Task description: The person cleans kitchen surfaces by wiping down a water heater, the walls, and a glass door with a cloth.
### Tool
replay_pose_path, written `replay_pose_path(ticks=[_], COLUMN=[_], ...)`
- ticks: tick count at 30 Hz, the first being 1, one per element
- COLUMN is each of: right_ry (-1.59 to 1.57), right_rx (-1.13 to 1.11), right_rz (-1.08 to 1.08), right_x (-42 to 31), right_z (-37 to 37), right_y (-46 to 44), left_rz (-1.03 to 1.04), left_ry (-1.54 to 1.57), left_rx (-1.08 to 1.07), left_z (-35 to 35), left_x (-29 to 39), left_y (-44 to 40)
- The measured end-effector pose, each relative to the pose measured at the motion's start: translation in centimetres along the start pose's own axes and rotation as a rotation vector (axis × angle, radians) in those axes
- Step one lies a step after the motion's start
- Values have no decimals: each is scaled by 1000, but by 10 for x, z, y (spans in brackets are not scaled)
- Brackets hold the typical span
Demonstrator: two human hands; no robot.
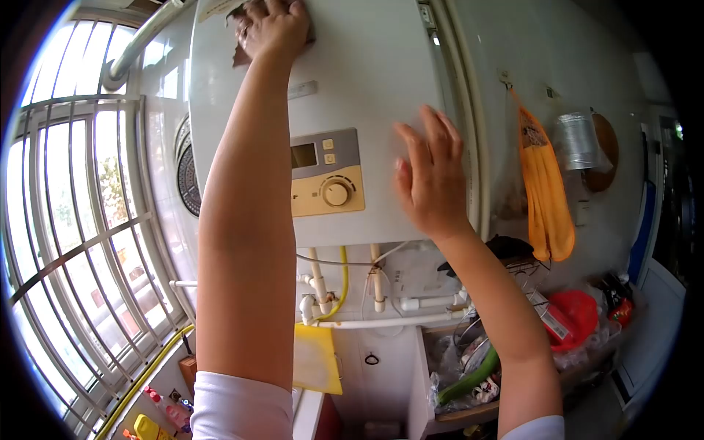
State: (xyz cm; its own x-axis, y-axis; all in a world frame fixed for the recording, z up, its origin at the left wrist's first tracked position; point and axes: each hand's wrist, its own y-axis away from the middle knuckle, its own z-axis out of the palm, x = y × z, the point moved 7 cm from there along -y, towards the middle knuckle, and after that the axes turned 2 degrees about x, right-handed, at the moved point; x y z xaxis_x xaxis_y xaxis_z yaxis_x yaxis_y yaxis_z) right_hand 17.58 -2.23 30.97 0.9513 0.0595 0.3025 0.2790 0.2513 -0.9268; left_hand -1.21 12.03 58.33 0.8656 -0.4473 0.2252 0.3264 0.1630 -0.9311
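Observation:
My left hand (pixel 273 28) is up at the top of a white wall-mounted water heater (pixel 389 88), pressing a brown cloth (pixel 240 56) against its front. The cloth shows around the fingers; the rest of it is under the hand. Lower down, my left forearm covers part of the control panel (pixel 345 158), which has a small screen, two buttons and a round knob (pixel 336 193). My right hand (pixel 434 176) is by the heater's right side, fingers apart and holding nothing. Whether its fingertips touch the casing, I cannot tell.
A barred window (pixel 73 183) fills the left side. Pipes and a yellow hose (pixel 345 275) run below the heater. On the right wall hang an orange bag (pixel 546 194) and a silvery roll (pixel 578 139). A drawer below holds a green vegetable (pixel 469 381); a red basin (pixel 576 315) is beside it.

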Motion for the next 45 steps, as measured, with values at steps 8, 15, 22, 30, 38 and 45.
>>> replay_pose_path(ticks=[8,15,22,30,38,45], right_ry=[3,18,28,79,-808,-1718], right_rx=[-2,4,9,35,154,502], right_rz=[13,-24,-39,-57,446,1235], right_x=[0,-1,-4,-3,-14,2], right_z=[-4,-4,-3,0,-2,3], right_y=[-1,0,0,0,-12,-19], left_rz=[692,741,657,181,155,513], left_ry=[461,501,258,165,1170,981], left_rx=[4,-24,-225,33,-259,-464], left_z=[-47,-71,-86,-76,-101,-148], left_x=[153,95,-21,-118,39,101], left_y=[105,157,132,125,170,198])
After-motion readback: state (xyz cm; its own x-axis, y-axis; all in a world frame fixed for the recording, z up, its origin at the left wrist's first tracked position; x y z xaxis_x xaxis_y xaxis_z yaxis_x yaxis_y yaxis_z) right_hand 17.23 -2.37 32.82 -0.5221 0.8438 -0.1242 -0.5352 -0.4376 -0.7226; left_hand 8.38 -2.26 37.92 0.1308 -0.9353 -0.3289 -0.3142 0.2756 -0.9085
